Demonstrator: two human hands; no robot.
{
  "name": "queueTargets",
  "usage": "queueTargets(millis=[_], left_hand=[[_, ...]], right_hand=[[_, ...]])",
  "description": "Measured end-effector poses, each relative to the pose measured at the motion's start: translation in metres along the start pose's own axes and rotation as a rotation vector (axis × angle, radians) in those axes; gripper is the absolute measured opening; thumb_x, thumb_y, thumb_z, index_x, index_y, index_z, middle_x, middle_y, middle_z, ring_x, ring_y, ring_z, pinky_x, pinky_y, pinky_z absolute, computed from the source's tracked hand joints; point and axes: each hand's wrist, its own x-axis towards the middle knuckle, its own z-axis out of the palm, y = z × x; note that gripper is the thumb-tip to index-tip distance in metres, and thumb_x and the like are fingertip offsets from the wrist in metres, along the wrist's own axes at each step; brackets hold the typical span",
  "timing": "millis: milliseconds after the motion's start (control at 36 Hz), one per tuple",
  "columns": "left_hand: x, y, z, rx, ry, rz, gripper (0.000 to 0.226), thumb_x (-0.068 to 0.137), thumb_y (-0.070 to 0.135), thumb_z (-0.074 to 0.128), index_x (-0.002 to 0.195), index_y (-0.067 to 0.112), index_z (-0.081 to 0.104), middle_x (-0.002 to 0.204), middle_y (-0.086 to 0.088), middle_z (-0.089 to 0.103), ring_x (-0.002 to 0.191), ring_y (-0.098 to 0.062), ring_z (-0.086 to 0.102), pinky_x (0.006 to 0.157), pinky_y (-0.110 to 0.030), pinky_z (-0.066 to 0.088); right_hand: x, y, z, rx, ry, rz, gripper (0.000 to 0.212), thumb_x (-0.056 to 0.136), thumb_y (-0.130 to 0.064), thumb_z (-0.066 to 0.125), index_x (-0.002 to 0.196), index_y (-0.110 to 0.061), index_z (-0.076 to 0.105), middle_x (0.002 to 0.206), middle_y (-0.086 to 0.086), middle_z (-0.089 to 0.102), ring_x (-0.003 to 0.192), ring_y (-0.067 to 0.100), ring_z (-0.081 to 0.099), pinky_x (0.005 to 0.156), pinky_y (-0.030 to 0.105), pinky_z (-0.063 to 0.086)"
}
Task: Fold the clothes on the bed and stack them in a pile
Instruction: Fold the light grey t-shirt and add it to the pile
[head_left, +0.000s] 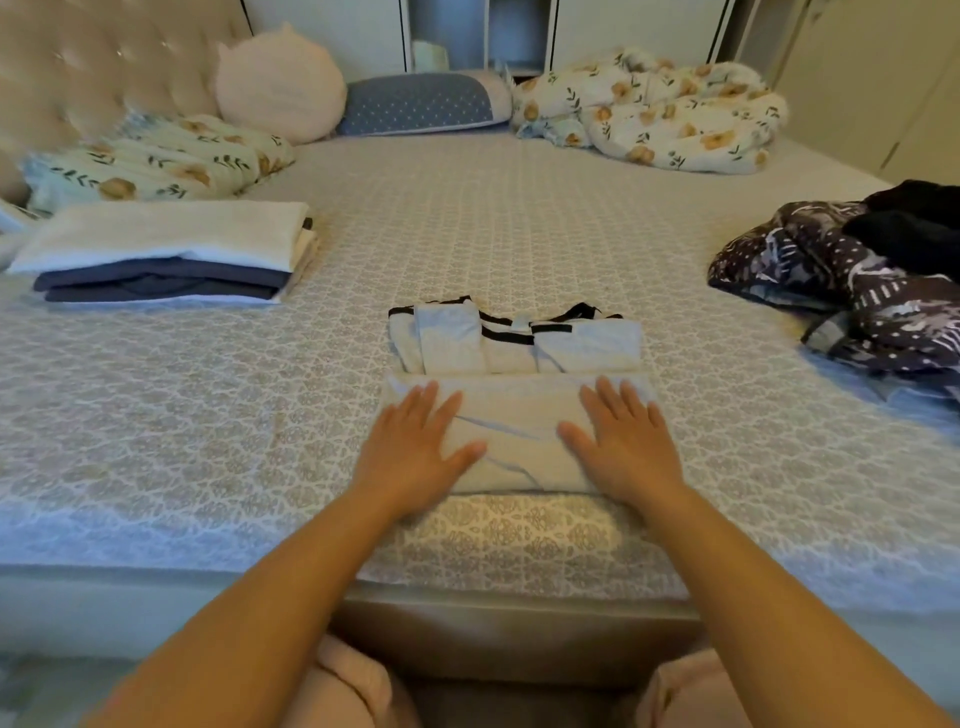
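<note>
Pale white folded garment with black trim (517, 395) lying on the grey patterned bed (467, 218), near its front edge. Left hand (415, 447) pressed flat on the garment's left side, fingers straight, grasping nothing. Right hand (623, 441) pressed flat on its right side, likewise released. Stack of folded white and navy clothes (166, 254) well apart at far left. Heap of unfolded dark patterned clothes (852, 280) at far right. Floral quilt (649, 114) bunched at the back.
</note>
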Motion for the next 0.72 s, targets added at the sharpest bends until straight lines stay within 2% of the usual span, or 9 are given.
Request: queueTargets(millis=[139,250,306,361,444,500,556,639,722], left_hand=[[-0.016,-0.041,-0.007,-0.099,-0.092,-0.002,0.112,0.066,0.092,0.004,0.153,0.023,-0.007,0.158,0.004,-0.018,0.147,-0.013,-0.010,0.119,-0.037,-0.001],[-0.021,-0.046,-0.013,0.178,-0.110,0.132,0.130,0.051,0.098,-0.009,0.151,0.014,-0.012,0.156,0.001,-0.023,0.144,-0.014,-0.022,0.117,-0.041,-0.014],[-0.023,-0.041,-0.011,0.295,-0.074,0.191,0.119,0.063,0.091,-0.008,0.152,0.012,-0.006,0.158,-0.003,-0.016,0.145,-0.017,-0.019,0.116,-0.039,-0.015],[-0.024,-0.034,-0.010,0.326,-0.012,0.210,0.094,0.085,0.076,0.007,0.153,0.011,0.002,0.160,-0.006,-0.002,0.148,-0.018,-0.005,0.117,-0.035,-0.009],[-0.031,-0.029,-0.015,0.214,0.014,0.182,0.064,0.101,0.044,0.033,0.153,0.017,0.011,0.160,-0.005,0.014,0.144,-0.021,0.021,0.115,-0.034,0.019],[-0.033,-0.031,-0.023,0.033,0.014,0.075,0.055,0.099,0.028,0.045,0.150,0.021,0.026,0.154,-0.006,0.031,0.132,-0.025,0.042,0.099,-0.031,0.041],[-0.036,-0.033,-0.037,-0.125,0.006,-0.018,0.041,0.095,0.025,0.052,0.135,0.023,0.051,0.130,-0.009,0.058,0.105,-0.027,0.061,0.079,-0.025,0.049],[-0.028,-0.038,-0.059,-0.180,0.026,-0.015,0.023,0.093,0.012,0.051,0.109,0.022,0.065,0.105,-0.008,0.068,0.089,-0.025,0.062,0.077,-0.034,0.050],[-0.017,-0.043,-0.085,-0.265,-0.128,0.035,0.015,0.096,0.011,0.050,0.090,0.020,0.060,0.095,-0.005,0.064,0.086,-0.025,0.057,0.071,-0.032,0.043]], right_hand=[[-0.010,0.034,-0.009,-0.008,-0.042,0.099,0.078,0.092,-0.067,0.015,0.153,-0.022,-0.001,0.159,0.001,-0.015,0.146,0.024,-0.013,0.119,0.044,0.000],[-0.032,0.026,-0.012,-0.270,0.118,-0.195,0.083,0.087,-0.066,-0.005,0.153,-0.018,0.012,0.160,0.002,-0.006,0.146,0.019,-0.014,0.118,0.039,-0.009],[-0.042,0.024,-0.009,-0.248,0.071,-0.346,0.084,0.086,-0.071,-0.003,0.152,-0.022,0.015,0.160,-0.002,0.006,0.147,0.015,-0.003,0.118,0.034,-0.003],[-0.044,0.026,-0.007,-0.213,0.032,-0.373,0.077,0.090,-0.070,0.018,0.153,-0.026,0.012,0.160,-0.005,0.007,0.147,0.014,0.004,0.118,0.033,0.005],[-0.039,0.028,-0.012,-0.184,0.039,-0.330,0.063,0.096,-0.049,0.039,0.152,-0.030,0.016,0.160,-0.006,0.012,0.146,0.014,0.012,0.116,0.032,0.017],[-0.038,0.029,-0.018,-0.202,0.016,-0.280,0.059,0.097,-0.034,0.047,0.151,-0.031,0.021,0.159,-0.005,0.016,0.144,0.016,0.020,0.111,0.032,0.029],[-0.038,0.033,-0.026,-0.138,0.012,-0.197,0.058,0.094,-0.020,0.054,0.147,-0.029,0.033,0.156,-0.002,0.027,0.139,0.019,0.032,0.105,0.033,0.037],[-0.036,0.032,-0.050,0.135,0.023,-0.082,0.037,0.088,-0.001,0.053,0.118,-0.020,0.065,0.119,0.009,0.064,0.104,0.030,0.058,0.080,0.032,0.047],[-0.026,0.033,-0.082,0.127,-0.135,-0.092,0.027,0.090,-0.003,0.051,0.069,-0.019,0.054,0.072,0.006,0.055,0.065,0.022,0.046,0.056,0.025,0.032]])
